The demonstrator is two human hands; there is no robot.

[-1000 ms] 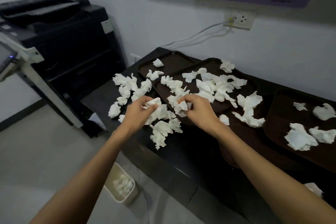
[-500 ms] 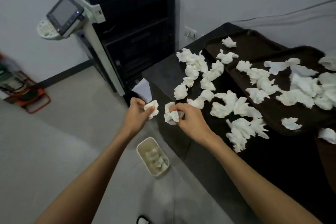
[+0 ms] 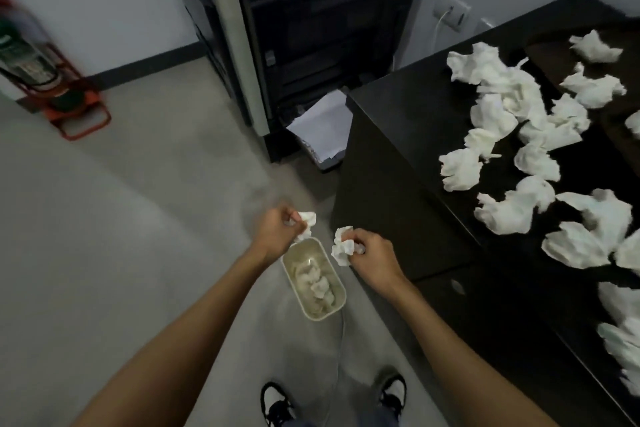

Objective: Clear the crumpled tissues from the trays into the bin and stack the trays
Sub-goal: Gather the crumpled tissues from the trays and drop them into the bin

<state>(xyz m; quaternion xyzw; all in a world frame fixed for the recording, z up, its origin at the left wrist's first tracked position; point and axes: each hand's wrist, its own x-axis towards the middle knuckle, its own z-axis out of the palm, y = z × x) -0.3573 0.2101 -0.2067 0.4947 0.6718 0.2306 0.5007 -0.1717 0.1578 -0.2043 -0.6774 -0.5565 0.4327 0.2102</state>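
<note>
L hand pinches a tissue, R hand fingers curled round another. Both held about over bin, prob for a clean drop.

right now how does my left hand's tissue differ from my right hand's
The left hand's tissue shows less, mostly tucked into the left hand; the right hand's tissue bulges out larger from the right hand. The left hand's tissue sits past the bin's far rim, the right hand's tissue beside its right edge. Both are white, crumpled, gripped.
</note>
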